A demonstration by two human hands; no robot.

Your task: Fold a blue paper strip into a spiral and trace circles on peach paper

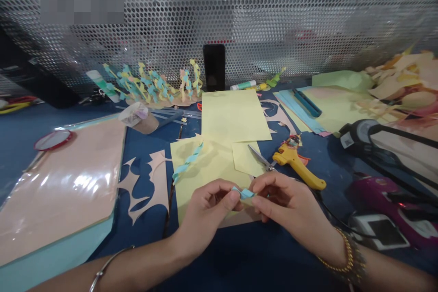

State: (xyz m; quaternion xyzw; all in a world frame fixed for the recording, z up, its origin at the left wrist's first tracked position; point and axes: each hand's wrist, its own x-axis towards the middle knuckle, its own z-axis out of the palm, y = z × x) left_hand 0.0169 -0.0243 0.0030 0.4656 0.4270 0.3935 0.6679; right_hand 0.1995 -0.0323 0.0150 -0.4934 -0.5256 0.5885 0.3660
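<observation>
Dark blue surface (219,264) ran under your forearms, and near its front edge your left hand (208,214) and right hand (284,200) met in narrow pinches, both closed on a small folded strip of pale blue paper (243,193). That strip sat between your hands, just above a yellow paper sheet (208,169). You wore a thin metal bangle (106,267) on your left wrist and a gold beaded bracelet (342,255) on your right.

Just beyond your hands, a twisted paper chain (187,163) in blue and yellow lay on that sheet, while yellow-handled scissors (294,159) lay to the right. Toward the left edge you had a pink sheet under glossy plastic (58,191), with pink cut-out scraps (143,187) beside it. Near the back edge, a twisted paper sculpture (153,84) stood beside an upright black phone (214,67), and a perforated metal screen (219,9) rose behind them.
</observation>
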